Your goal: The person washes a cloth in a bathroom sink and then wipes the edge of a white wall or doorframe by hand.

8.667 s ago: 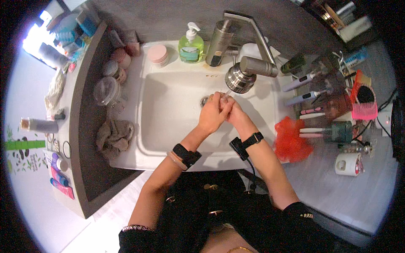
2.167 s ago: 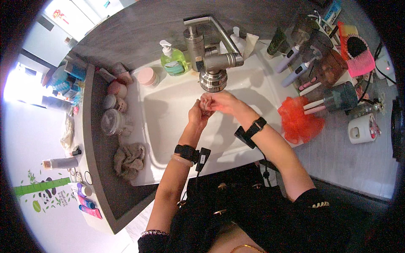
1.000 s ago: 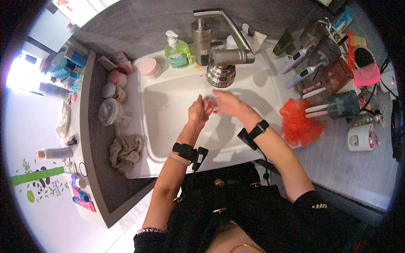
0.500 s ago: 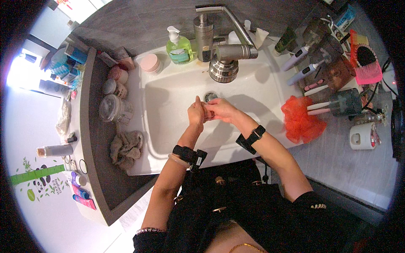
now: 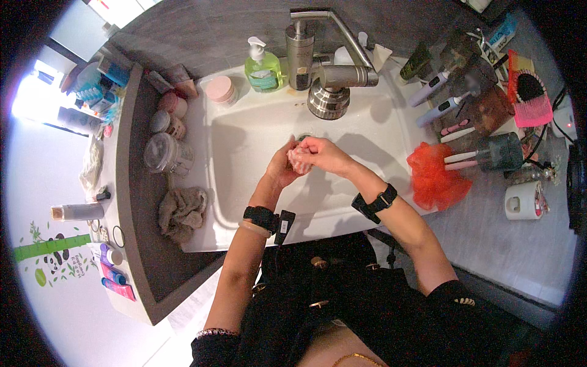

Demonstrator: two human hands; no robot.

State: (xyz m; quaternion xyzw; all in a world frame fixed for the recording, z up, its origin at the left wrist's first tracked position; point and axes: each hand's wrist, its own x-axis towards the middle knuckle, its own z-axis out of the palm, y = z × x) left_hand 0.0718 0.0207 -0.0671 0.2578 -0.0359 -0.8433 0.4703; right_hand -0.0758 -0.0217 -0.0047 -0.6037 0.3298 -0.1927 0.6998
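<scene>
Over the basin of the white sink [image 5: 238, 177], both hands meet around a small crumpled pink-and-white striped bundle [image 5: 299, 161], which looks like cloth. My left hand [image 5: 279, 169] cups it from the left and below, its fingers partly hidden behind the bundle. My right hand [image 5: 327, 156] has its fingers closed on the bundle's upper right side. Just behind the hands, the drain [image 5: 304, 137] is partly covered by them. The metal faucet [image 5: 329, 101] hangs above and beyond the hands, with no water stream visible.
A green soap pump bottle [image 5: 264, 70] and a pink-lidded jar [image 5: 221, 90] stand at the sink's back edge. Several jars and a grey-brown cloth [image 5: 183, 214] line the left side. On the right lie an orange mesh sponge [image 5: 437, 177], electric toothbrushes [image 5: 443, 110] and a hairbrush [image 5: 531, 98].
My right hand has shifted up onto the bundle, and its fingers have curled in. My left hand has turned, so more of the pink-and-white bundle shows.
</scene>
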